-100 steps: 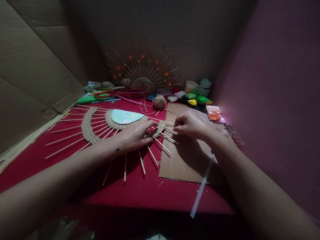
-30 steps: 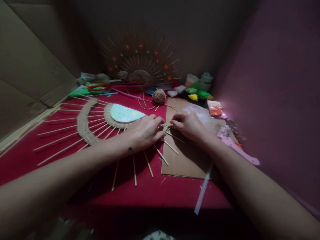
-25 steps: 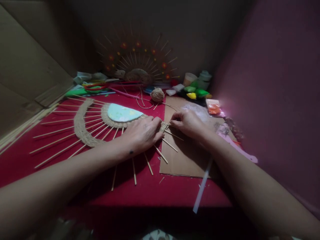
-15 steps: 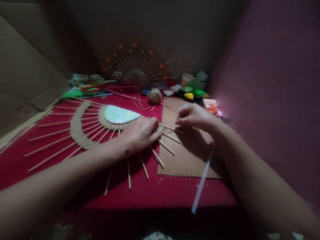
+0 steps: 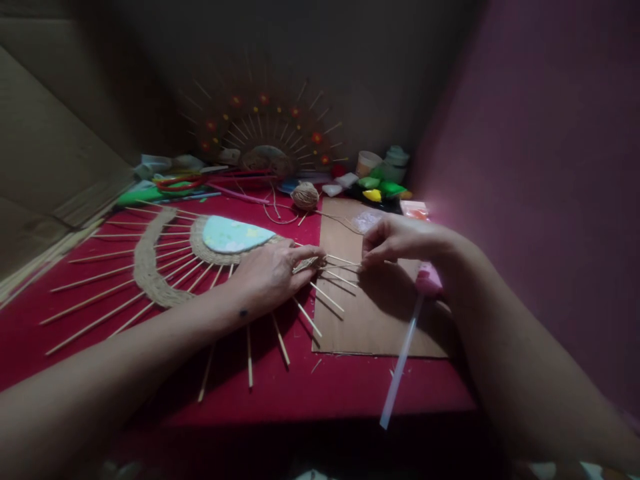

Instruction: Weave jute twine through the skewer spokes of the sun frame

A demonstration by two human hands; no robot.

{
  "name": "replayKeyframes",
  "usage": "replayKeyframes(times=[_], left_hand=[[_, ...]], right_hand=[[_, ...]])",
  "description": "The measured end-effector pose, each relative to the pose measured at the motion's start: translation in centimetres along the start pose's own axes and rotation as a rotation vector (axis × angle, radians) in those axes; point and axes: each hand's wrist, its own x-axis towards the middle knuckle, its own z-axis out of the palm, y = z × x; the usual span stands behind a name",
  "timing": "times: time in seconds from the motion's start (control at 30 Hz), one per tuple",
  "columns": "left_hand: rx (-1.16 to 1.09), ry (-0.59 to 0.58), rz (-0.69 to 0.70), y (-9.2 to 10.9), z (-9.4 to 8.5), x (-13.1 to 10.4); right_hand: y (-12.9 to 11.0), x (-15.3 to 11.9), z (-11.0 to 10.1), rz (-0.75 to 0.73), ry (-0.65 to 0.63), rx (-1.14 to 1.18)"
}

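Observation:
A half-round piece of wooden sticks (image 5: 95,335) woven with twine lies on the red table, with a pale blue half-disc (image 5: 235,235) at its centre. A curved band of woven twine (image 5: 149,263) crosses the sticks on the left. My left hand (image 5: 273,273) presses on the right part of the piece, thumb and forefinger pinching the sticks and weaving there. To its right, my right hand (image 5: 387,243) pinches a strand of twine (image 5: 345,267), stretched from the sticks. The strand's path behind my fingers is hidden.
A ball of twine (image 5: 305,196) sits behind a cardboard sheet (image 5: 380,327). A glue stick with a pink end (image 5: 430,280) lies near my right wrist. Scissors (image 5: 183,183), colourful packets (image 5: 393,189) and a cup (image 5: 369,162) line the back, before a finished flowered stick fan (image 5: 270,127).
My right hand has moved slightly right and down, drawing the twine away from the sticks. The pink end by my right wrist shows more. The whole view has shifted a little.

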Motion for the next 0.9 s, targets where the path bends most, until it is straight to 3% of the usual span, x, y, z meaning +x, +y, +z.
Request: replayKeyframes(times=[0.27, 0.47, 0.53, 0.7, 0.8, 0.9], left_hand=[[-0.036, 0.061, 0.019, -0.3, -0.1, -0.1], [-0.068, 0.085, -0.006, -0.2, -0.5, -0.4], [-0.067, 0.071, -0.006, -0.1, -0.5, -0.4], [-0.029, 0.028, 0.045, -0.3, 0.1, -0.5], [0.014, -0.007, 0.056, -0.4, 0.5, -0.5], [0.055, -0.014, 0.075, -0.5, 0.6, -0.6]], right_hand=[[-0.3, -0.5, -0.1, 0.133, -0.017, -0.172], [-0.1, -0.3, 0.0, 0.114, -0.042, -0.206], [0.1, -0.1, 0.0, 0.094, 0.06, -0.19], [-0.4, 1.3, 1.5, -0.002, 0.541, -0.194], [-1.4, 2.0, 3.0, -0.033, 0.628, -0.229], [-2.4, 2.2, 3.9, -0.04, 0.586, 0.075]])
